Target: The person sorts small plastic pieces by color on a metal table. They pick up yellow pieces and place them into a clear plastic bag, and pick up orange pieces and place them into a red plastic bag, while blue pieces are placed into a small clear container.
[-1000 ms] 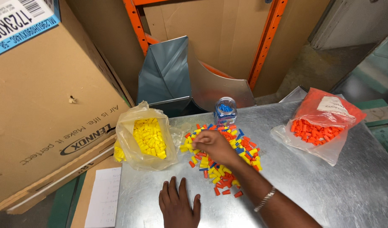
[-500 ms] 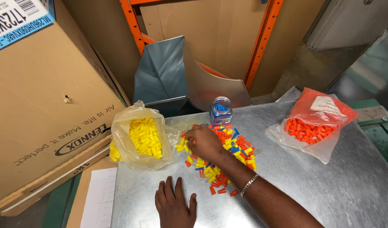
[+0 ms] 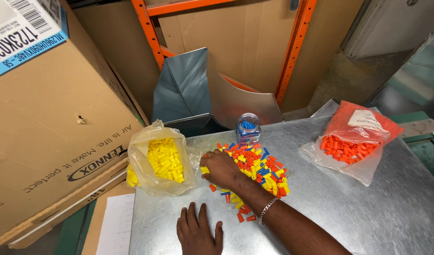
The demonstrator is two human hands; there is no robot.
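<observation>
A pile of small yellow, orange and blue wire connectors (image 3: 259,172) lies on the metal tabletop (image 3: 349,212). My right hand (image 3: 220,170), a bracelet on its wrist, rests on the pile's left edge with its fingers curled around a yellow connector (image 3: 205,169) at the fingertips. It points toward an open clear bag of yellow connectors (image 3: 164,160) just to the left. My left hand (image 3: 197,231) lies flat on the table near the front edge, fingers spread and holding nothing.
A small clear jar of blue connectors (image 3: 248,128) stands behind the pile. A bag of orange connectors (image 3: 351,146) lies at the right. A large cardboard box (image 3: 51,132) leans at the left, with bent sheet metal (image 3: 198,89) and orange racking (image 3: 292,52) behind.
My right hand has slid from the middle of the pile to its left edge, nearer the yellow bag. My left hand has stayed flat in place.
</observation>
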